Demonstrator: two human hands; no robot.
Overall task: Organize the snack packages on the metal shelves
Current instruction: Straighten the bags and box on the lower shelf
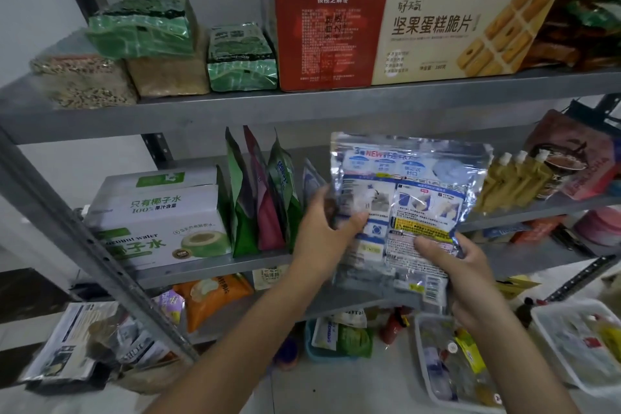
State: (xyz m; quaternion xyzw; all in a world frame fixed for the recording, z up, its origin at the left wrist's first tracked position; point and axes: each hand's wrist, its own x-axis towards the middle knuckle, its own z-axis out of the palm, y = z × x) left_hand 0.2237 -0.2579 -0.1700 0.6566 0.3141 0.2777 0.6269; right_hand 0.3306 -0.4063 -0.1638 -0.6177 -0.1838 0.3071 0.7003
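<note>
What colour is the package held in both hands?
Shiny silver package with blue and white print, seen in the head view.

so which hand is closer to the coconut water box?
Left. The left hand grips the silver package by its left edge, just past the upright pouches from the coconut water box. The right hand holds its lower right corner, farther away.

Soft, even indoor light with wide-angle bending and smeared edges.

Light is flat and cool, casting only faint shadows under the metal shelves (302, 111); the lower left of the frame falls dim. Glare flashes off the silvery package (403, 198) at centre right, washing out its upper print. The cream box (453, 37) at upper centre reads sharp, while the upper right corner and left edge blur. Shelf uprights bow and slant toward the frame's edges.
</note>
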